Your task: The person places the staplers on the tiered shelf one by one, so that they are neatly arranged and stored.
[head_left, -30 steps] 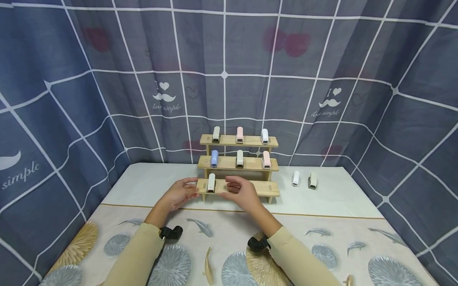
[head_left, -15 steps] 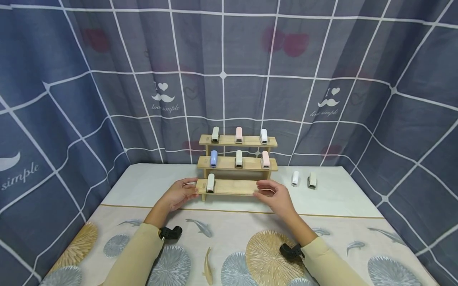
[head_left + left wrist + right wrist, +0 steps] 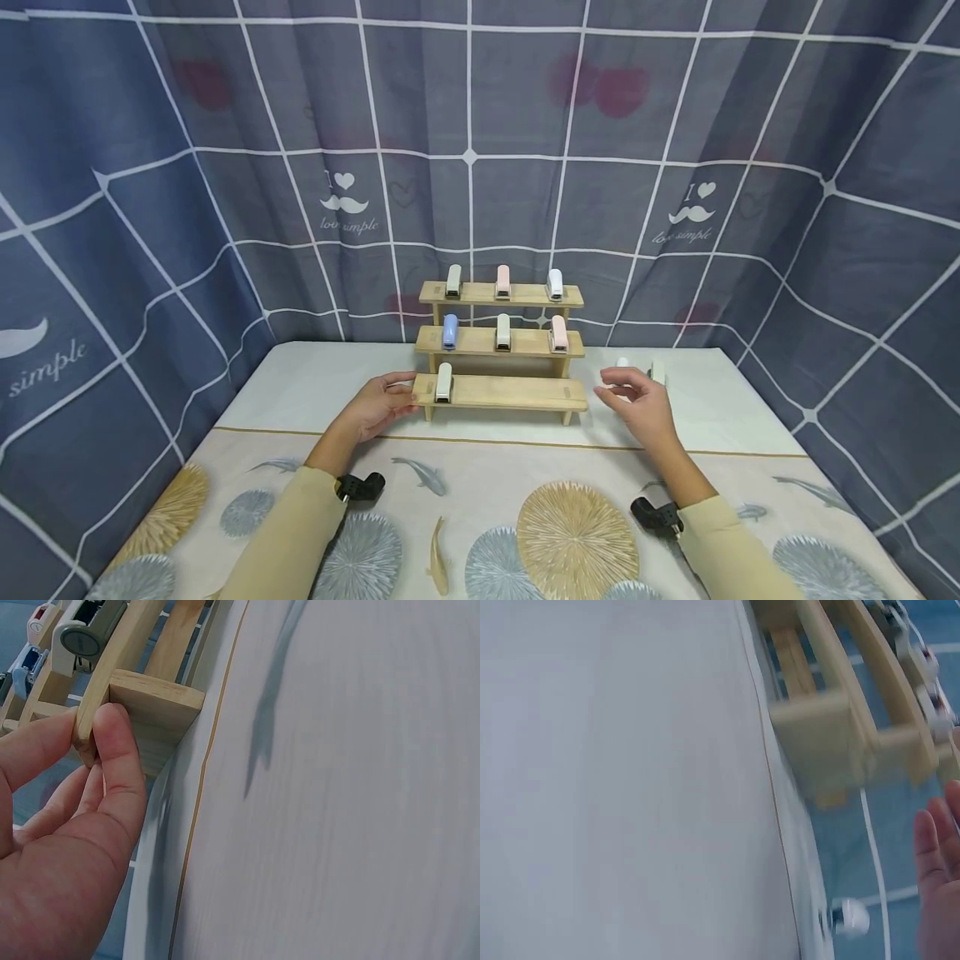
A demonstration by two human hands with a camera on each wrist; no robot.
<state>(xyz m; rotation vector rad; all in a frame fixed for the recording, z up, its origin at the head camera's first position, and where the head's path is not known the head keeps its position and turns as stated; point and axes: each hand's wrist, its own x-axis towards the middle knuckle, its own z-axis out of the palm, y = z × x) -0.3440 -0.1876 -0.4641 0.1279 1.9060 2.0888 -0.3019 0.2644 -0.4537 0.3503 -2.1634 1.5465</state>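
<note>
A three-step wooden display rack (image 3: 517,392) stands on the table in the head view. My left hand (image 3: 378,406) pinches the left end of its lowest board, thumb and fingertips on the wood (image 3: 120,686) in the left wrist view. Near that end a white stapler-like item (image 3: 444,383) stands on the board. My right hand (image 3: 643,410) is past the rack's right end, fingers loosely bent, holding nothing. It partly covers a small white stapler-like item (image 3: 622,362) and a pale green one (image 3: 657,372) on the table. The right wrist view is blurred.
The middle board carries a blue item (image 3: 449,332), a pale green one (image 3: 502,332) and a pink one (image 3: 558,333). On the top board are pale green (image 3: 453,282), pink (image 3: 502,282) and white (image 3: 555,285) ones. A grid-patterned curtain (image 3: 525,200) hangs behind.
My right hand has moved rightward, from over the lowest board to beside the two loose items at the right. My left hand keeps its grip on the board's left end.
</note>
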